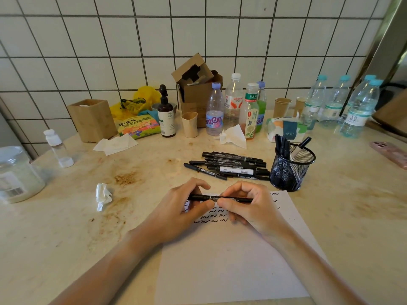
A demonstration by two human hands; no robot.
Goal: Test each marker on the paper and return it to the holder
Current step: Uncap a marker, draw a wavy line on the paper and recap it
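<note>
While both hands (182, 208) (248, 208) grip one marker (220, 197) | holder (291, 170): several markers

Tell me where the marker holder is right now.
In the head view, the black mesh holder stands on the counter at right, just beyond the paper's far right corner, beside the pile of markers and in front of the tissue pack.

My left hand (187, 205) and right hand (248, 208) are both bare: no gloves, no rings on the fingers I can see. My fingernails are short and unpainted. Back from the grip, both wrists are free of any watch or band, and both forearms run uncovered to the bottom edge of the view, with no sleeve showing on either arm.
</note>
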